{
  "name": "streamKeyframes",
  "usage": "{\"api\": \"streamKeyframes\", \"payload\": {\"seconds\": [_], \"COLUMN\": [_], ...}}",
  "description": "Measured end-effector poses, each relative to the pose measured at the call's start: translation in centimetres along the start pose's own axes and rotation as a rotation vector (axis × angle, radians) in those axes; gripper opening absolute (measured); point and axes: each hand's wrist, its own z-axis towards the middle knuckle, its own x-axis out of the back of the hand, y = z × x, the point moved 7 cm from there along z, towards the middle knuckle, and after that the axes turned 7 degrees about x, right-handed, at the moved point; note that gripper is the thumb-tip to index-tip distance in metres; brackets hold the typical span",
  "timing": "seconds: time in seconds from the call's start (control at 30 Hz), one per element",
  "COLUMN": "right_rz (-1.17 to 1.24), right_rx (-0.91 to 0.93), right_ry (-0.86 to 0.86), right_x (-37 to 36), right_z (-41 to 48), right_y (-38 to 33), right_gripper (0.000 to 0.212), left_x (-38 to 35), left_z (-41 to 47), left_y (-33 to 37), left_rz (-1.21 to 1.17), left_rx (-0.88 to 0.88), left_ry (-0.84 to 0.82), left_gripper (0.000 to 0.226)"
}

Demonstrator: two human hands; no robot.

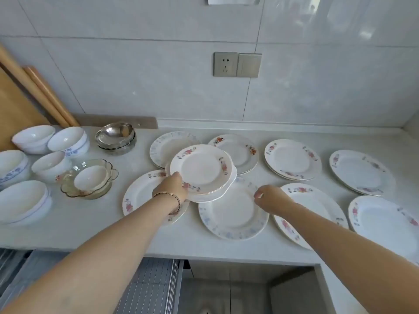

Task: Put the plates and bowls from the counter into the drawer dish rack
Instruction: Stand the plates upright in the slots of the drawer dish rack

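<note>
Fingers (pixel 183 186) of the left hand (pixel 171 186) curl round the near-left rim of a stack of small floral plates (pixel 201 169). The stack is at the middle of the frame and overlaps the plates around it. Just right of the stack, the right hand (pixel 271 197) hangs with its fingers (pixel 257 196) curled down over the rim of a blue-patterned plate (pixel 233 215); whether they pinch that rim I cannot tell. A large floral plate (pixel 138 196) lies under the left wrist, and another large plate (pixel 317 200) under the right forearm. Behind the stack are a pale blue-rimmed plate (pixel 167 143) and an orange-flowered plate (pixel 240 150). Toward the right edge of the frame lie 3 further floral plates (pixel 292 160), all on the pale bench (pixel 90 225). At the left stand white bowls (pixel 34 137), a scalloped glass bowl (pixel 90 191) with a white bowl inside, and nested steel bowls (pixel 116 134). Along the bottom of the frame, the drawer dish rack (pixel 154 288) stands open below the bench edge. Wooden boards (pixel 20 105) lean in the upper left, and a wall socket (pixel 225 64) sits on the tiles above.
</note>
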Motion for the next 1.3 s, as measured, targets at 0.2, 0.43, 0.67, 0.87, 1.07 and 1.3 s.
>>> {"api": "streamKeyframes", "payload": {"seconds": [0.2,0.43,0.67,0.87,1.07,1.3], "right_rz": [0.275,0.364,0.409,0.362,0.362,0.376], "right_rx": [-0.073,-0.084,-0.145,-0.090,0.044,0.231], "right_ry": [0.029,-0.049,-0.096,-0.039,0.033,-0.018], "right_x": [-0.4,-2.1,-4.6,-4.5,-3.7,-7.2], "right_z": [8.6,17.9,23.5,23.4,19.1,10.2], "right_y": [0.0,-1.8,-1.7,-1.5,-4.1,-11.4], "right_gripper": [0.016,0.056,0.057,0.055,0.041,0.040], "left_x": [-1.6,-4.2,-4.7,-4.4,-3.1,-1.2], "left_z": [6.1,11.3,15.5,15.3,10.6,0.8], "left_y": [-1.7,-3.6,-4.2,-4.0,-7.3,-17.1], "left_rz": [-0.279,-0.438,-0.577,-0.638,-0.638,-0.674], "left_rx": [0.254,0.448,0.562,0.600,0.568,0.598], "left_ry": [-0.064,-0.088,-0.097,-0.133,-0.116,-0.078], "left_gripper": [0.063,0.079,0.058,0.055,0.023,0.037]}}
